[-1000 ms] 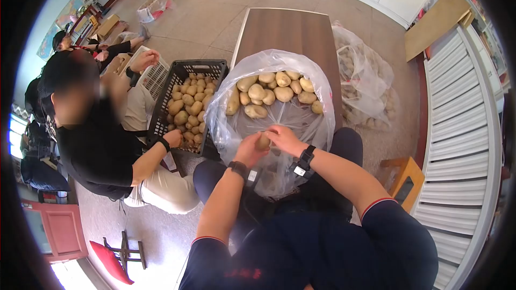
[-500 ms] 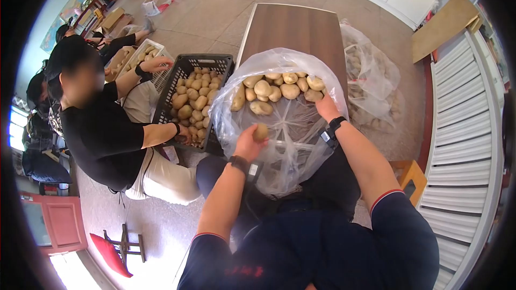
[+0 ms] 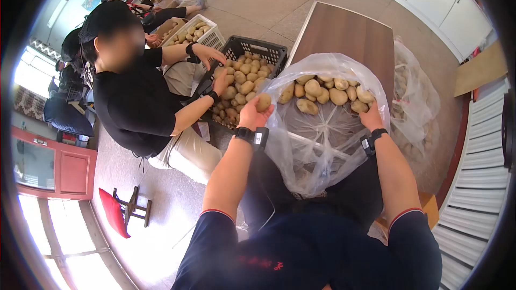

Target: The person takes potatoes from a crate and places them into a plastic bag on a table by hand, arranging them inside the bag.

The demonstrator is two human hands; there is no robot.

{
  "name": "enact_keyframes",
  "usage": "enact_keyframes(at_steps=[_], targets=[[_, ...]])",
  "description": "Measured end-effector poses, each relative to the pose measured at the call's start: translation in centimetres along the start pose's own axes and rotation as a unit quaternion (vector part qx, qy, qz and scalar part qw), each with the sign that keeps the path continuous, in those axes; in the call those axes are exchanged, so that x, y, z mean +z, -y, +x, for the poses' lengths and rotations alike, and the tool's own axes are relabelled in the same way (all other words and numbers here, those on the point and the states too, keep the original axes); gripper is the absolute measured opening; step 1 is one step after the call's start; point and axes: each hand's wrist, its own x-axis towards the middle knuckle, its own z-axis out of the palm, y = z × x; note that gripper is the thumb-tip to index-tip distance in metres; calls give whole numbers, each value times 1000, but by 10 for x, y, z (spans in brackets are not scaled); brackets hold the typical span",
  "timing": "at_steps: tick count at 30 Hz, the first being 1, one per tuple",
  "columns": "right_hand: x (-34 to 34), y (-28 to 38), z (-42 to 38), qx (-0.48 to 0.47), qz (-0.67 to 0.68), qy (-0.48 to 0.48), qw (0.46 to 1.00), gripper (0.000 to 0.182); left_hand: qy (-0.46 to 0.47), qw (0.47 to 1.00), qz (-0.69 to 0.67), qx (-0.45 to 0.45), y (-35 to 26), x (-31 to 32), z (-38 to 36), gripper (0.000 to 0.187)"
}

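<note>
My left hand is closed round a potato, at the left edge of a clear plastic bag and beside the black crate. Inside the bag, my right hand has its fingers closed on another potato at the right end of the pile. Several more potatoes lie along the far side of the open bag. The bag spreads over the near end of a brown board-topped table and hangs toward my lap.
A co-worker sits at left, both hands over the black crate of potatoes. Behind it stands a white crate with potatoes. Filled clear bags rest on the floor at right. A red-seated folding stool is at lower left.
The view has swung left. My left hand has carried its potato from over the bag to the bag's left edge. The co-worker's far hand has come from the crate's rim to over the potatoes.
</note>
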Motion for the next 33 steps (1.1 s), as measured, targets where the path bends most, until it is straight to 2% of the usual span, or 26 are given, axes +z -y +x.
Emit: enact_keyframes(at_steps=[2, 3, 6, 8, 11, 12, 14, 15, 17, 21, 23, 28, 30, 31, 33], targets=[[-4, 4, -1, -5, -8, 3, 1000, 88, -8, 1000, -12, 1, -10, -9, 10, 31], [-6, 7, -3, -6, -9, 3, 1000, 88, -17, 1000, -24, 2, -16, -11, 12, 31], [-12, 16, -6, -19, -14, 1, 1000, 86, -33, 999, -29, 10, -29, -22, 19, 30], [-18, 22, -4, 10, -48, 57, 997, 83, -40, 999, -25, 14, -36, -34, 26, 28], [-4, 13, -10, 48, -128, 51, 989, 76, -76, 996, -35, 25, -31, -57, 35, 29], [1, 14, -15, 52, -129, 50, 989, 76, -79, 997, -8, 3, -32, -66, 40, 26], [17, 17, -30, 34, -241, -4, 970, 69, -84, 996, -18, 8, -32, -79, 53, 25], [24, 18, -37, 43, -245, -7, 969, 69, -89, 995, -28, 16, -31, -81, 58, 24], [35, 22, -53, -16, -298, -77, 951, 59, -100, 995, -28, 5, -30, -83, 63, 24], [37, 30, -76, -47, -299, -111, 947, 51, -100, 995, -15, 9, -28, -88, 71, 25], [37, 31, -79, -56, -286, -80, 953, 50, -110, 993, -28, 16, -28, -87, 69, 26], [43, 27, -85, -102, -265, -66, 957, 57, -133, 990, -36, 35, -34, -90, 61, 29], [46, 26, -89, -119, -255, -46, 958, 59, -153, 986, 54, 29, -39, -94, 60, 31], [47, 26, -91, -128, -254, -44, 958, 59, -156, 987, -19, 43, -36, -94, 60, 28], [50, 24, -96, -147, -204, -58, 966, 63, -134, 990, 22, 26, -37, -117, 74, 26]])
